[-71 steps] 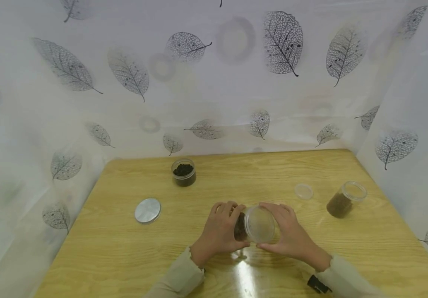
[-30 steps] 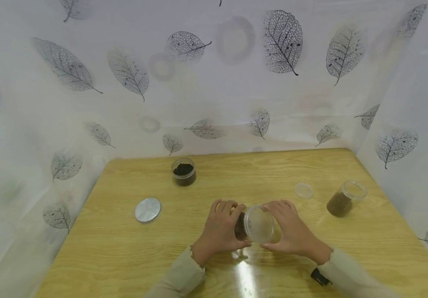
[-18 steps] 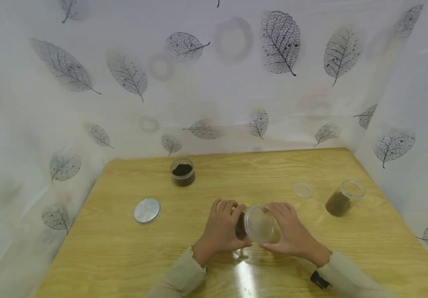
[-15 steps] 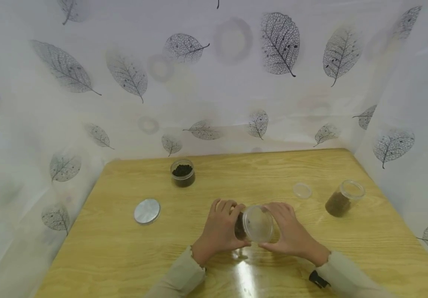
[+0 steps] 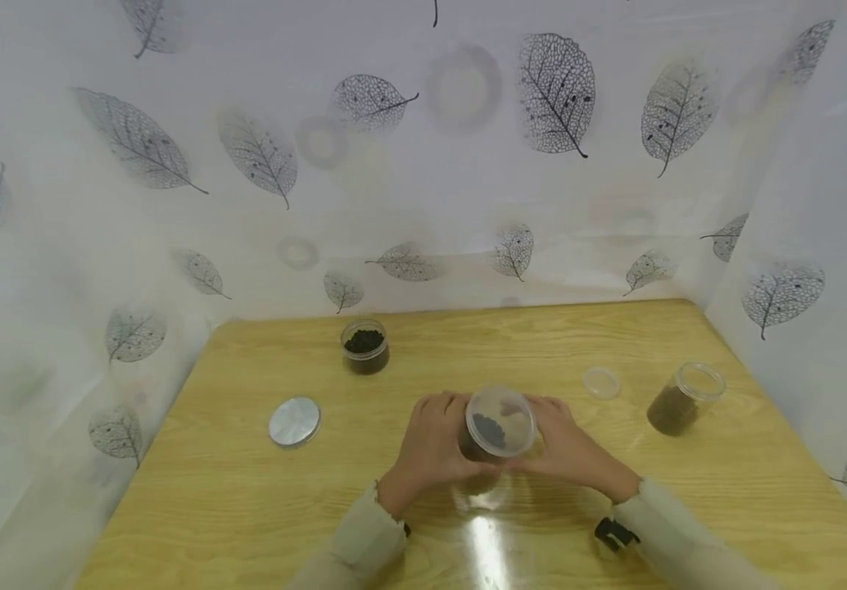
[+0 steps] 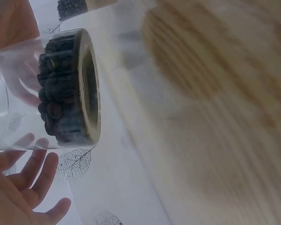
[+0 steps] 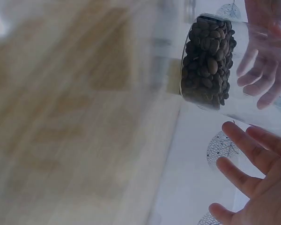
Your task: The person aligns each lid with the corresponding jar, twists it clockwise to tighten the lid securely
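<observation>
Both hands hold a clear jar (image 5: 477, 442) of dark coffee beans over the middle of the table. Its round, translucent top (image 5: 500, 422) faces up toward the head camera, and beans show through it. My left hand (image 5: 432, 438) grips the jar's left side, thumb in front and fingers behind. On the other side my right hand (image 5: 567, 442) holds it near the top, thumb in front. The left wrist view shows the beans (image 6: 61, 91) settled at the base, above the wood. In the right wrist view, several right fingers (image 7: 241, 176) spread away from the glass.
Far left on the wooden table (image 5: 239, 500) stands a small open jar (image 5: 366, 360) of dark grains, with a silver lid (image 5: 294, 422) nearer. To the right are a clear lid (image 5: 601, 383) and a taller open jar (image 5: 674, 410) with brown contents. A leaf-patterned sheet (image 5: 423, 188) surrounds the table.
The jar has turned from lying nearly sideways, its top facing right, to more upright, and its beans have come into view through the top. Both hands turned with it.
</observation>
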The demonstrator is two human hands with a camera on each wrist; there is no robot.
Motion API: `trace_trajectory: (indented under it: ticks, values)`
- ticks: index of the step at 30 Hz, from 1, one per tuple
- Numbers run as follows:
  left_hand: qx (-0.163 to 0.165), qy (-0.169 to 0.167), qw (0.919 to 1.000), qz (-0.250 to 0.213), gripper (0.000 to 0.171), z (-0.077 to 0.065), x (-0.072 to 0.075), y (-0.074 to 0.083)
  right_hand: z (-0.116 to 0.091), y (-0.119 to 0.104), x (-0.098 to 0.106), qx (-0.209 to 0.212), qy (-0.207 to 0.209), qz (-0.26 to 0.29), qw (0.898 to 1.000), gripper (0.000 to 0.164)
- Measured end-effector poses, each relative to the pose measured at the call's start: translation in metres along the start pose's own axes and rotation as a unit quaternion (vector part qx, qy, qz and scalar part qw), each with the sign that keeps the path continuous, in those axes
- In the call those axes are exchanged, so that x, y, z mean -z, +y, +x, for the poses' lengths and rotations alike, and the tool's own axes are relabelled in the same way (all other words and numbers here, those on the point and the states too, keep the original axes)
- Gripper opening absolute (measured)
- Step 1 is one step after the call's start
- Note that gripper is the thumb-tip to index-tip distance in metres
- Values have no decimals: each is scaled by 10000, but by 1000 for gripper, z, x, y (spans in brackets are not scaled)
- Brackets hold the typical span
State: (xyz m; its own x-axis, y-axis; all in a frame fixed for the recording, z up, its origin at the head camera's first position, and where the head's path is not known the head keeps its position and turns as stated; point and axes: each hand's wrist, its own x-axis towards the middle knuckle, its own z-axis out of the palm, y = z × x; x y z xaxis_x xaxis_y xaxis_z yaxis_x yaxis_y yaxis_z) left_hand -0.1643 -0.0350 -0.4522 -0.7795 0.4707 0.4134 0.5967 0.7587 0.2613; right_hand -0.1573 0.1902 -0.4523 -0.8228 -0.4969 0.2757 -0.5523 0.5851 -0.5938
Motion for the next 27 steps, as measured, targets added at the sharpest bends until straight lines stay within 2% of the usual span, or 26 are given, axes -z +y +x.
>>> trace_trajectory:
  ticks: [5, 9, 13, 15, 20, 27]
  values:
    - [495, -191, 9948, -866, 96, 18, 1, -7, 22, -1, 14, -36, 26, -7, 10000, 80]
    - [752, -266, 9819, -1719, 96, 40, 1, -17, 46, 5, 27, -78, -34, -128, 9999, 81]
    - [718, -239, 9670, -2432, 93, 63, -5, -32, 70, 17, 36, -201, -208, -31, 9996, 82]
    - [692, -215, 9627, -2607, 90, 74, -9, -41, 83, 25, 39, -288, -340, 144, 9989, 84]
    - [671, -214, 9577, -2789, 84, 101, -23, -61, 109, 46, 43, -559, -598, 128, 9966, 87]
    - [768, -207, 9414, -3277, 83, 123, -39, -83, 138, 65, 43, -627, -724, 328, 9949, 75]
